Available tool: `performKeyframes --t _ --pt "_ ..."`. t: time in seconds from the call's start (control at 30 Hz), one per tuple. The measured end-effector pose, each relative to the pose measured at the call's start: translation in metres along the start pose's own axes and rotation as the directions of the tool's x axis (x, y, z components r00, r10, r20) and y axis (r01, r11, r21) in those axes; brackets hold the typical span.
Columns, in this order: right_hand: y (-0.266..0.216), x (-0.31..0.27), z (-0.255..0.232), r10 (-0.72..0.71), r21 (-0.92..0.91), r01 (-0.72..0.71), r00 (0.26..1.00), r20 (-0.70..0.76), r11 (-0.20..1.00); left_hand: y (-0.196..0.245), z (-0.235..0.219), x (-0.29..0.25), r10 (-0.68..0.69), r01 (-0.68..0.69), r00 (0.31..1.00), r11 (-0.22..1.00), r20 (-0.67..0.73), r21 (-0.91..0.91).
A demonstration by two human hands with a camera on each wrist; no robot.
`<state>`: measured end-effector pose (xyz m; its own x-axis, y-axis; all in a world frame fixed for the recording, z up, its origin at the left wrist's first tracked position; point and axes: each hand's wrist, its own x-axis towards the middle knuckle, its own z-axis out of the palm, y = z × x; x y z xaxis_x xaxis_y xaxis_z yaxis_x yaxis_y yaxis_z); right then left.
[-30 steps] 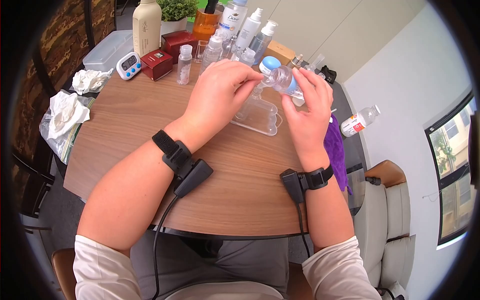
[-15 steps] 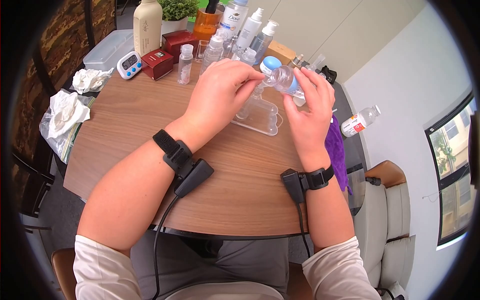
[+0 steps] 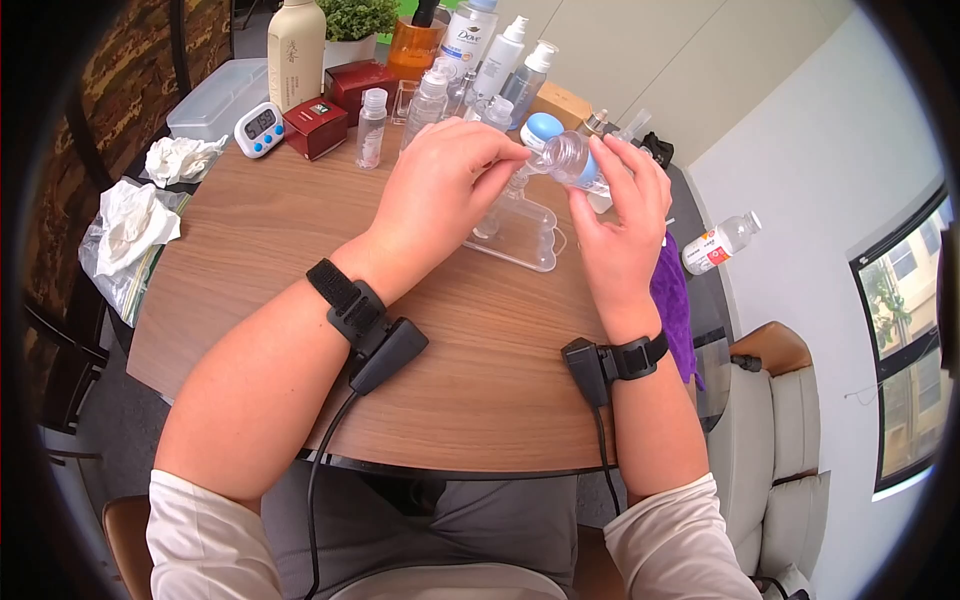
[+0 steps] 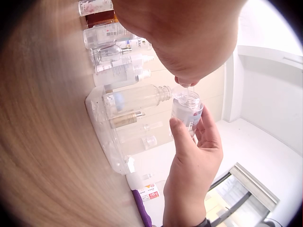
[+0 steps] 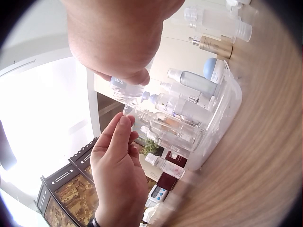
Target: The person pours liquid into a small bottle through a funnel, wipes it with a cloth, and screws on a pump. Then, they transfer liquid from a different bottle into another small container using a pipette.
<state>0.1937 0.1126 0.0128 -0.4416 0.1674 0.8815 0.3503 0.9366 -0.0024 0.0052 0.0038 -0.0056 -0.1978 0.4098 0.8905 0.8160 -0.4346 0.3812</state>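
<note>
Thumb and fingertips of the left hand (image 3: 440, 195) pinch a small clear funnel-like piece (image 5: 129, 109) at the mouth of an open clear bottle (image 4: 137, 100). That bottle stands upright in a clear scalloped tray (image 3: 535, 258). Tilted toward the funnel piece is a second clear bottle with a blue label (image 4: 187, 113), its open mouth against or just over the piece; whether they touch I cannot tell. The right hand (image 3: 625, 215) grips this bottle round its body, thumb on one side and fingers on the other. Liquid flow is too faint to make out.
Behind the hands are several bottles, a blue-lidded jar (image 3: 543, 126), red boxes (image 3: 314, 130) and a timer (image 3: 259, 131). Crumpled tissues (image 3: 135, 225) lie at the left edge, and a purple cloth (image 3: 672, 300) hangs at the right, near a labelled bottle (image 3: 708, 250).
Both hands have shifted very slightly to the right from a second ago. Their grips and the tilted bottle's pose look nearly the same.
</note>
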Motion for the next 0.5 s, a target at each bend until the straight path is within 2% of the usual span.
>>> performKeyframes --t 0.5 --pt "0.0017 -0.0005 0.0002 -0.001 -0.008 0.001 1.0 -0.003 1.0 -0.0017 0.0013 -0.001 0.01 -0.011 1.0 1.0 -0.016 -0.013"
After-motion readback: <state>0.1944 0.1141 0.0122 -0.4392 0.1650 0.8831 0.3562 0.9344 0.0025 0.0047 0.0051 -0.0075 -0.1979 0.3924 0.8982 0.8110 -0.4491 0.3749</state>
